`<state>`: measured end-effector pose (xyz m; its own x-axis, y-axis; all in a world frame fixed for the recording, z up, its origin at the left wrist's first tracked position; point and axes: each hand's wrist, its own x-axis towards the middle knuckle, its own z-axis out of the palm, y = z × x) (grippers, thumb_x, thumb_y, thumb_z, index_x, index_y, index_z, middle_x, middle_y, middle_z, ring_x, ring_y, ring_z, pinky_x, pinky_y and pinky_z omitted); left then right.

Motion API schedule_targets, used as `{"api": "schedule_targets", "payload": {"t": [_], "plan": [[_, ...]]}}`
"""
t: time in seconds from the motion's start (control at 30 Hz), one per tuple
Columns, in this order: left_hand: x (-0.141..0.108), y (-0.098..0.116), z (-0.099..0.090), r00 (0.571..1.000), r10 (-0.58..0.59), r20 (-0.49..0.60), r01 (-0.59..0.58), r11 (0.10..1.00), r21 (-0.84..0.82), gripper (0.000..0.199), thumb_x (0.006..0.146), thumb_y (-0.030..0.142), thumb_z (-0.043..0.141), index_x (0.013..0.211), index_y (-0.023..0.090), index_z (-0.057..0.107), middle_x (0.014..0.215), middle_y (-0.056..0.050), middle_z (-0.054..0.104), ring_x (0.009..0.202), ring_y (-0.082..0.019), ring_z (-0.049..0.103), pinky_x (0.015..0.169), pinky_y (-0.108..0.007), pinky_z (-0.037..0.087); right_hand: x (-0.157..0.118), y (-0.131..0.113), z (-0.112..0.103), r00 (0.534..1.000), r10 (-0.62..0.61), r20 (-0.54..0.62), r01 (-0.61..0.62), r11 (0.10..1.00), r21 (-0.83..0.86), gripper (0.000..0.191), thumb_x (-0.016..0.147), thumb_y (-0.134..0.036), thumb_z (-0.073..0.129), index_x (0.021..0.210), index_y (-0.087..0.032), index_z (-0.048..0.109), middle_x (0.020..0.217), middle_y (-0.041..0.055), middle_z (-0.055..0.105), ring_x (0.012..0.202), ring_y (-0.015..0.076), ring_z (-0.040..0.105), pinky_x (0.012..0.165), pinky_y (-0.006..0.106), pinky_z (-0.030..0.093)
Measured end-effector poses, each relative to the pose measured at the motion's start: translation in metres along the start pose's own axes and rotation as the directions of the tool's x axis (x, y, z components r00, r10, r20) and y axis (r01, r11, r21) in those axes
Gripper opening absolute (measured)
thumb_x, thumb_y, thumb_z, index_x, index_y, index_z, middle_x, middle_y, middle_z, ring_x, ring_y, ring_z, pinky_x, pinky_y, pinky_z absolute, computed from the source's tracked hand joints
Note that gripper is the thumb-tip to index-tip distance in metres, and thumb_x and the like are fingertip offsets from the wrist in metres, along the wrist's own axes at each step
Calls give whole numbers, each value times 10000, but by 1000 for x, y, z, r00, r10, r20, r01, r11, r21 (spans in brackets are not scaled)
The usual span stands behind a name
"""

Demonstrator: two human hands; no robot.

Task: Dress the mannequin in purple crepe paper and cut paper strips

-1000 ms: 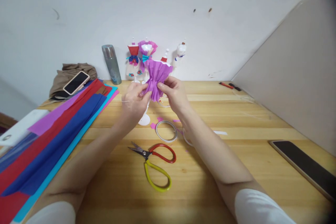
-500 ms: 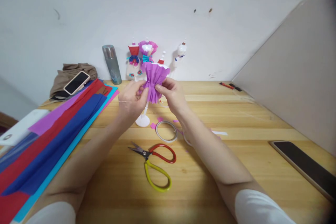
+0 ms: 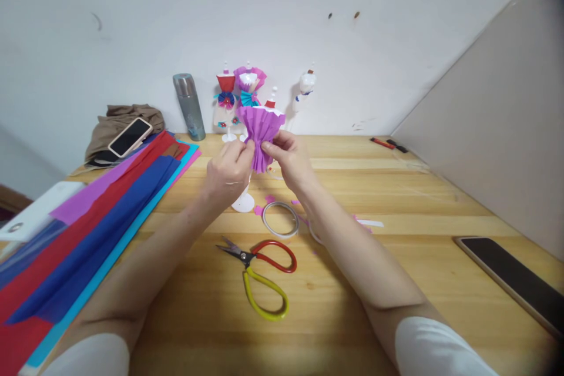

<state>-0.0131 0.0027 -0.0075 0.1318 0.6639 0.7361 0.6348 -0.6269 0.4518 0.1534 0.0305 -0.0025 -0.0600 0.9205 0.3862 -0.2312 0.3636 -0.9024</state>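
Observation:
A pleated purple crepe paper dress (image 3: 261, 124) wraps a small white mannequin stand, whose round base (image 3: 243, 202) rests on the table. My left hand (image 3: 230, 167) is closed at the left side of the gathered waist, its fingertips pinching the paper. On the opposite side my right hand (image 3: 291, 158) grips the same waist, thumb in front and fingers behind. A red band (image 3: 270, 104) and a white edge show above the purple paper. Below the hands lie open scissors (image 3: 255, 273) with one red and one yellow handle, beside a roll of tape (image 3: 281, 220).
Against the wall stand dressed mannequins (image 3: 226, 100), a white one (image 3: 307, 83) and a thermos flask (image 3: 189, 106). Coloured paper sheets (image 3: 106, 235) fill the left, with a phone (image 3: 131, 137) and brown cloth (image 3: 118, 120) behind. Another phone (image 3: 506, 276) lies right. Purple scraps (image 3: 258, 210) lie near the tape.
My left hand has moved slightly right and turned over, its fingers now folded in at the dress's waist. The right hand keeps its grip. The view has shifted a little.

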Motion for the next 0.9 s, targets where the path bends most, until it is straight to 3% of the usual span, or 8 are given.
{"api": "schedule_targets", "payload": {"t": [0.17, 0.33, 0.57, 0.77, 0.83, 0.9], "plan": [[-1, -4, 1, 995, 85, 44, -89, 992, 92, 365, 949, 181, 535, 1228, 213, 768, 1073, -120, 745, 1016, -273, 683, 951, -380, 536, 2, -1, -3, 1000, 3, -31, -2, 1000, 14, 275, 625, -397, 870, 777, -232, 711, 746, 0, 711, 722, 186, 630, 730, 368, 552], [-1, 2, 1, 999, -8, 37, 6, 997, 74, 423, 867, 96, 573, 1231, 234, 739, 1054, -75, 733, 958, -237, 665, 918, -343, 539, 3, 0, -4, 1000, -5, -23, 5, 1000, -7, 298, 630, -421, 873, 763, -231, 686, 768, 7, 710, 755, 197, 644, 735, 366, 543], [5, 17, -4, 970, -199, 138, 213, 973, -92, 322, 756, -5, 656, 977, 226, 694, 773, 24, 620, 679, -153, 547, 692, -271, 441, 4, 0, -4, 1000, -7, -18, 7, 1000, -2, 292, 643, -431, 872, 778, -235, 704, 766, 10, 713, 780, 206, 657, 726, 363, 552], [12, 29, -22, 932, -208, 298, 257, 957, -135, 254, 740, 13, 689, 610, 205, 588, 568, 42, 530, 557, -119, 432, 589, -266, 314, 3, -2, -4, 1000, 3, -10, -2, 1000, 17, 273, 637, -407, 871, 748, -230, 695, 719, -9, 684, 731, 186, 640, 726, 355, 551], [15, 29, -29, 929, -230, 289, 281, 948, -147, 243, 764, 53, 696, 598, 201, 598, 549, 43, 525, 542, -114, 420, 566, -262, 303, 2, -2, -3, 1000, 13, -3, -13, 1000, 20, 276, 637, -410, 868, 766, -229, 704, 732, -5, 691, 738, 188, 643, 721, 353, 545], [18, 27, -35, 951, -247, 185, 280, 941, -188, 189, 789, 85, 700, 647, 198, 649, 583, 36, 564, 566, -117, 460, 576, -253, 338, 2, -2, -2, 1000, 18, -1, -18, 1000, 25, 264, 635, -394, 863, 773, -226, 714, 734, -5, 695, 724, 182, 634, 710, 346, 535]]}}
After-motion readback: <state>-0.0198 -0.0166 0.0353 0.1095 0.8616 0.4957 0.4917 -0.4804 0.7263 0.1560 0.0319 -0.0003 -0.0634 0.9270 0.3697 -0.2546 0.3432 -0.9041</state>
